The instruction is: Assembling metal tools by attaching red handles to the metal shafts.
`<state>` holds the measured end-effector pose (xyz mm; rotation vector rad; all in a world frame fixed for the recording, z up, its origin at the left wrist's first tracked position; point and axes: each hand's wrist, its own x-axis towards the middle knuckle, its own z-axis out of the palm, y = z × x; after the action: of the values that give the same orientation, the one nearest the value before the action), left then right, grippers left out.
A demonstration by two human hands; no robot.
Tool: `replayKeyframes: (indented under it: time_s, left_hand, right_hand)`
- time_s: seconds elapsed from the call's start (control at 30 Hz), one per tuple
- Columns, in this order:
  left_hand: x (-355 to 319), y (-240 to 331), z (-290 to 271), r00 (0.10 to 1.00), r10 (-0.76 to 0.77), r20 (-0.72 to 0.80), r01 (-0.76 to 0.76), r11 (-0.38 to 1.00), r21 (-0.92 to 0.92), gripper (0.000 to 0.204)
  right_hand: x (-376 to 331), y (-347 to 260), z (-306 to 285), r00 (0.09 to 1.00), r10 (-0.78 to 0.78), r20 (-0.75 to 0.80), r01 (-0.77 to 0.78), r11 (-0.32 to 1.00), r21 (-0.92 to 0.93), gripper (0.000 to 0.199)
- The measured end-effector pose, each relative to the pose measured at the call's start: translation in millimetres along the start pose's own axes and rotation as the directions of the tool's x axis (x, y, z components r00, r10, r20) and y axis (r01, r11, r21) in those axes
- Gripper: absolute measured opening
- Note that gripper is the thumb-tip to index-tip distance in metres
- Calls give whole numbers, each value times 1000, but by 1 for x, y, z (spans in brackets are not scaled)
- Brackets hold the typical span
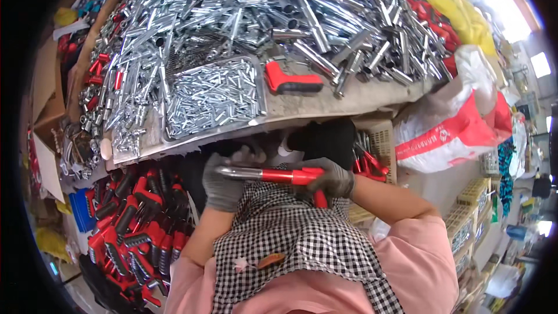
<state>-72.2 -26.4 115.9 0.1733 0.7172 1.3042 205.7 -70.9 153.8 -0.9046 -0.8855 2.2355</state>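
Holding a red-and-chrome tool (276, 175) roughly crosswise in front of your checked apron (337, 244), you work on the near side of a shallow tray (261, 87), the tool nearer you than the tray and a little to its right. Your gloved right hand (336, 178) is wrapped around the red handle; your left hand (221, 189) meets the chrome tube (241, 172) at the other end, but whether its fingers close around it cannot be told. The piece is likely stiff, fairly weighty and hard to break; the polished tube may slide under fabric, so the handle offers the surer hold, with the left palm best used as support. Smooth, round, mirror-bright metal meets glossy red along its length. Inside the tray lie small silvery pins (212, 96), slim and hard; beyond it and to its right heap shiny hollow tubes (314, 20). Just right of the tray rests an angular red-and-black pistol-shaped piece (293, 83). Nearer you and left of the tray, ridged red-and-black handles (136, 221) pile in a tangle, and the apron's soft cloth creases nearest you.
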Motion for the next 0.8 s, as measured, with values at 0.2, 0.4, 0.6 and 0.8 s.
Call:
replayKeyframes:
  time_s: [0.2, 0.4, 0.6, 0.8]
  left_hand:
    - [-56, 43, 126, 582, 99, 807, -401, 898, 179, 30]
    - [-28, 57, 208, 168, -257, 952, -470, 828, 307, 59]
    - [-12, 6, 171, 471, -202, 859, -698, 510, 503, 60]
    - [2, 26, 133, 602, -21, 799, -795, -115, 596, 24]
  right_hand:
    - [33, 63, -5, 691, 19, 722, -622, 524, 582, 61]
    - [-58, 11, -54, 918, -129, 375, -127, 800, 586, 71]
    - [-248, 26, -107, 662, -302, -686, 445, 895, 35, 74]
    - [-218, 121, -197, 498, -118, -859, 243, 970, 7, 50]
